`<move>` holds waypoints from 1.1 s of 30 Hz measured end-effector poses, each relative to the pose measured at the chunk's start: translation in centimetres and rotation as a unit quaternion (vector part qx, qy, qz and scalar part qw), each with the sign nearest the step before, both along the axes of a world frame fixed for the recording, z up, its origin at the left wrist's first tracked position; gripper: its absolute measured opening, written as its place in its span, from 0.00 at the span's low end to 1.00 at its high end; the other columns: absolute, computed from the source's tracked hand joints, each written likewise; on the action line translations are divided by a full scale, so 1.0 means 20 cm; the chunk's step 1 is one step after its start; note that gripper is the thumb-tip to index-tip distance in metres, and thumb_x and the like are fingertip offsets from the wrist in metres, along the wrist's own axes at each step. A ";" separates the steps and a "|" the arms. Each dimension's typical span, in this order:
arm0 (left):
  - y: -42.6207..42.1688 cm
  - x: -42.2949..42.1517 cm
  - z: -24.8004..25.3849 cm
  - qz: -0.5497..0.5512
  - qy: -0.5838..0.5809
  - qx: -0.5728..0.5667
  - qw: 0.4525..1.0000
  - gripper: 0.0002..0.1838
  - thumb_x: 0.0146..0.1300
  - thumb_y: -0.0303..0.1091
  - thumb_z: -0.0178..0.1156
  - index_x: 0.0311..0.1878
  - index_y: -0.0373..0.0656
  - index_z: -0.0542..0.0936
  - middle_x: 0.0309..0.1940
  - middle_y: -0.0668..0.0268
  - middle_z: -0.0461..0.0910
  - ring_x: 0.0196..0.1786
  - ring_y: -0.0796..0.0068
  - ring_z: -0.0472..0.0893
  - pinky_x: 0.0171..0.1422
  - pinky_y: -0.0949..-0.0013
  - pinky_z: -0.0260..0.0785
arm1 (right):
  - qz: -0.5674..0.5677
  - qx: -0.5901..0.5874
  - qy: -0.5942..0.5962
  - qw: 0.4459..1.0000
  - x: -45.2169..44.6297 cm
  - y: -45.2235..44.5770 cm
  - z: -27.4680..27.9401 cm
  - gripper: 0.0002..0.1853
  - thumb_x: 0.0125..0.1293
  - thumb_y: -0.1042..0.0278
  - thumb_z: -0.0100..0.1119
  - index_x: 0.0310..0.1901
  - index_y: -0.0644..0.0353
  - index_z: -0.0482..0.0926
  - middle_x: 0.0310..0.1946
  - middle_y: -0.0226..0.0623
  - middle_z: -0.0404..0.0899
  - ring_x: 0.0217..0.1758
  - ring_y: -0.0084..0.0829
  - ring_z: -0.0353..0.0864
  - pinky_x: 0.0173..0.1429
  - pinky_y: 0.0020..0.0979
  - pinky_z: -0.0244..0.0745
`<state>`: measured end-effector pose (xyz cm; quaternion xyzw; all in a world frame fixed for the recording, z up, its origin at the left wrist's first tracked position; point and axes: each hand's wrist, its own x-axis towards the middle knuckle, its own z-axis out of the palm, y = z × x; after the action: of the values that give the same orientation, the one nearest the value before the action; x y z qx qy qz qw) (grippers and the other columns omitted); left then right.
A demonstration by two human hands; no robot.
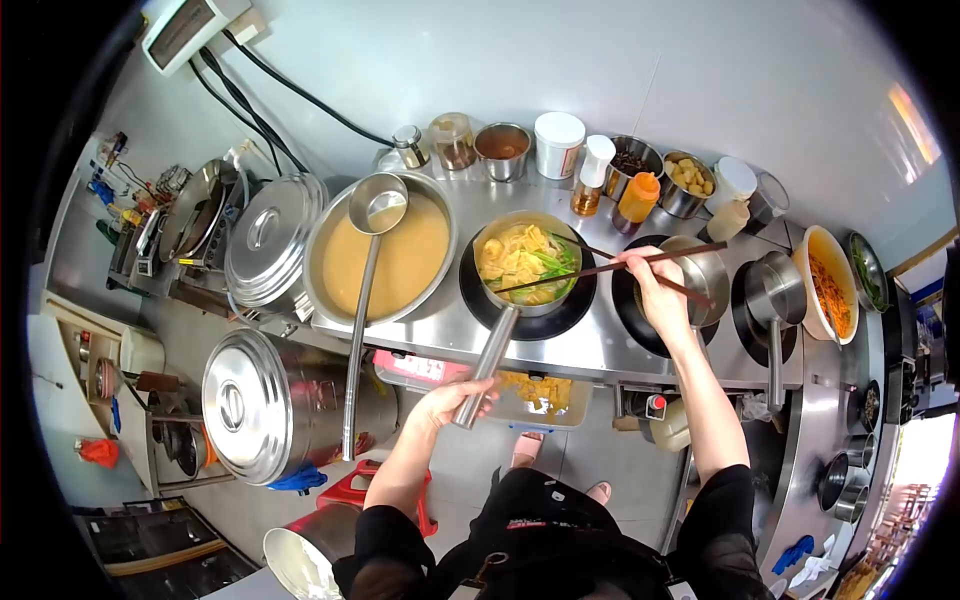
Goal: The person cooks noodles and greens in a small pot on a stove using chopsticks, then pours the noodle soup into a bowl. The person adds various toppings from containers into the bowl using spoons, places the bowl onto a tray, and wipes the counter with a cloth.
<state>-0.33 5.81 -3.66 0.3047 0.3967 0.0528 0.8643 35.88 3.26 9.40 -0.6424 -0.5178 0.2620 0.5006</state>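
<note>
Left hand [437,400] first: its fingers are closed around the end of the long, silver metal handle [492,353] of a small round saucepan [547,309], the handle pointing towards the person's body. Right hand [652,282], farther out over the counter [440,343], is nearly shut, gripping a pair of long, dark brown chopsticks [600,268]; they cross, and their thin ends reach in over the pan. From where I stand, I can't tell whether they pinch any food. As for the saucepan, it sits over a black round burner [583,302], about midway along the row, with a wide steel basin [447,250] of cloudy tan liquid to its left and another metal saucepan [708,270] to its right. How far on is it? Well enough, I'd say: pale yellow, folded pieces [523,252], dumplings or broad noodles perhaps, and bright green leafy stalks [553,266] are already together in the pan, with some liquid around them. Whether they're cooked through, I can't judge by looking, and the food that I can see there hasn't been lifted out or served. Along the far side stand seasonings, among them an orange-topped squeeze bottle [637,200], out of both hands' grasp, while a long steel ladle [362,330] lies across the basin.
</note>
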 end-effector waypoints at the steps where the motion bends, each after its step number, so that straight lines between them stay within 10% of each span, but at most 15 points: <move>1: 0.00 0.00 0.00 0.008 -0.004 -0.022 1.000 0.18 0.68 0.38 0.58 0.56 0.39 0.73 0.35 0.64 0.79 0.31 0.72 0.80 0.32 0.71 0.74 | -0.009 0.009 0.008 1.000 0.02 0.06 -0.09 0.12 0.72 0.65 0.52 0.40 0.67 0.80 0.37 0.37 0.83 0.43 0.26 0.79 0.54 0.28 0.72; 13: -0.03 0.07 -0.03 0.024 0.034 -0.004 0.999 0.17 0.57 0.27 0.67 0.46 0.38 0.71 0.23 0.67 0.72 0.19 0.76 0.73 0.21 0.72 0.66 | 0.080 -0.057 -0.032 0.995 0.04 0.15 0.10 0.10 0.67 0.67 0.59 0.38 0.67 0.82 0.33 0.36 0.83 0.38 0.26 0.79 0.46 0.27 0.73; 21: -0.13 0.10 -0.05 0.038 0.033 0.029 0.998 0.18 0.54 0.27 0.69 0.43 0.36 0.70 0.20 0.64 0.74 0.18 0.73 0.75 0.21 0.70 0.66 | 0.090 0.145 -0.159 0.972 -0.16 -0.08 -0.05 0.04 0.59 0.81 0.62 0.37 0.66 0.79 0.38 0.47 0.82 0.35 0.39 0.84 0.38 0.31 0.79; 33: -0.37 0.16 0.62 -0.063 0.052 0.131 0.988 0.10 0.54 0.23 0.63 0.37 0.35 0.72 0.17 0.65 0.73 0.17 0.74 0.74 0.21 0.72 0.66 | 0.018 0.217 -0.243 0.945 -0.06 -0.83 0.25 0.10 0.49 0.84 0.67 0.35 0.67 0.81 0.42 0.47 0.82 0.30 0.38 0.80 0.32 0.32 0.76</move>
<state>2.77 -1.63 8.75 0.4417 0.4104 0.0338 0.7971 34.65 -13.37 14.48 -0.5528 -0.6797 -0.0116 0.4821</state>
